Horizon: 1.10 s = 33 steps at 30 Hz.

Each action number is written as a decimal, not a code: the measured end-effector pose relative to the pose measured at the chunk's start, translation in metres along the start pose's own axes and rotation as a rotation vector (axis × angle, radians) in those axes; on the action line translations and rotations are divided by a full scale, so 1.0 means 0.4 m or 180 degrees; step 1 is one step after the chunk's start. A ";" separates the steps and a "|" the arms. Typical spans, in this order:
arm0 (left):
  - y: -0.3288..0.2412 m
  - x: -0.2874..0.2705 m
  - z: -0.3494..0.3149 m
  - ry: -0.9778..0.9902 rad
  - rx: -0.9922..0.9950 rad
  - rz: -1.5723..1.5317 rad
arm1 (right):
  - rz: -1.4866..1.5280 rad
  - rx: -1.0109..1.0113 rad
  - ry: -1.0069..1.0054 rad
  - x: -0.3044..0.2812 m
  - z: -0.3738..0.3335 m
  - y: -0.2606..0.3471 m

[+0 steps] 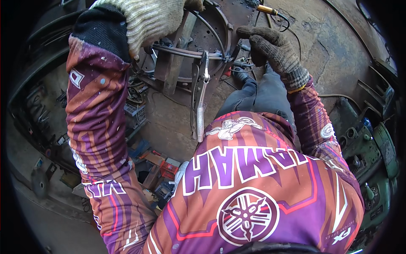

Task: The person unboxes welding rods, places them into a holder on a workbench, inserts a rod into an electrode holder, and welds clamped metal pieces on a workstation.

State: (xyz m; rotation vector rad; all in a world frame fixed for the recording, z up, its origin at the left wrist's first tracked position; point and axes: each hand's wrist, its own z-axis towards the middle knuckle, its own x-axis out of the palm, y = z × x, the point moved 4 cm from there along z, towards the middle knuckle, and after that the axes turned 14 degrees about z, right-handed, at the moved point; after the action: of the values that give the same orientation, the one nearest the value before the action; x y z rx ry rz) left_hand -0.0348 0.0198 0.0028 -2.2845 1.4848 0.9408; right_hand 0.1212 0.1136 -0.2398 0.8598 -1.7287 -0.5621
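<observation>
- Far left: dark shelving (38, 106) with scattered tools, details too dim to tell.
- Lower left: red and orange boxes (163, 163) lying on the floor, near the left sleeve.
- Left hand (146, 21): in a light knitted glove with a black cuff, raised at the far upper left, closed over the left edge of the round metal frame (220, 29). Fingertips hidden behind the glove back; grasp appears clenched on the ring's bar, exact contact not visible.
- Left sleeve (99, 110): purple and orange striped, running from the lower edge up to the glove.
- Centre: round metal frame of thin rods held upright-tilted ahead of the torso, between both hands, above the floor.
- Centre, just below the frame: locking pliers (201, 101) clamped on the frame's lower rod, silver handles hanging straight down toward the chest.
- Centre right: grey trousers (258, 95) visible under the frame.
- Right hand (270, 46): in a dark knitted glove, fingers curled toward the right edge of the frame. Touching or gripping the rod: cannot tell, as fingertips merge with dark metal.
- Far upper right: welding electrode holder (267, 9) with brass-coloured tip lying on the stained concrete floor (330, 46), cable trailing beside it, well apart from the right hand.
- Far right: green machine (376, 169) with knobs and levers.
</observation>
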 end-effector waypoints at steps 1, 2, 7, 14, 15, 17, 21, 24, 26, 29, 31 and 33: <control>0.000 0.006 0.000 -0.0057 0.0047 0.0025 | -0.0003 0.0008 -0.0008 -0.005 -0.001 0.008; 0.000 0.011 0.000 -0.0114 0.0092 0.0051 | 0.0139 -0.0014 0.0049 -0.008 -0.001 0.016; 0.000 0.025 0.042 0.0077 -0.0129 0.0196 | 0.0018 -0.0317 -0.0128 -0.060 0.007 0.010; -0.010 0.030 -0.018 -0.0227 -0.0089 0.0523 | -0.0325 0.0156 0.0425 0.032 0.016 0.025; -0.016 0.033 0.006 -0.0371 0.0063 0.0666 | -0.0369 0.0138 0.0330 0.019 0.011 0.020; -0.028 0.041 0.063 -0.0565 0.0342 0.0791 | -0.0441 0.0134 0.0103 -0.020 -0.006 0.019; -0.016 0.040 0.020 -0.0144 -0.0128 0.0603 | -0.0384 0.0143 0.0365 0.016 0.011 0.035; -0.017 0.043 0.027 0.0027 -0.0359 0.0583 | -0.0284 -0.0071 0.0409 0.008 0.018 0.030; -0.021 0.046 0.012 -0.0062 -0.0412 0.0563 | -0.0206 -0.0132 0.0450 0.011 0.018 0.034; -0.055 0.066 0.076 -0.0754 0.0120 0.1074 | -0.0641 0.0095 0.0062 -0.042 0.004 0.023; -0.032 0.042 0.026 -0.0007 -0.0592 0.1068 | -0.0723 -0.0150 0.0490 0.018 0.038 0.041; -0.018 0.050 0.065 0.0379 -0.0792 0.0974 | -0.0465 0.0342 0.0062 0.025 0.051 0.116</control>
State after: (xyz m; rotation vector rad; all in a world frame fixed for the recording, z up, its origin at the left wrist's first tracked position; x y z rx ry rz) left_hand -0.0330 0.0225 -0.0306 -2.3588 1.9052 1.1461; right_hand 0.0877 0.1340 -0.2062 1.0708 -1.6997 -0.5595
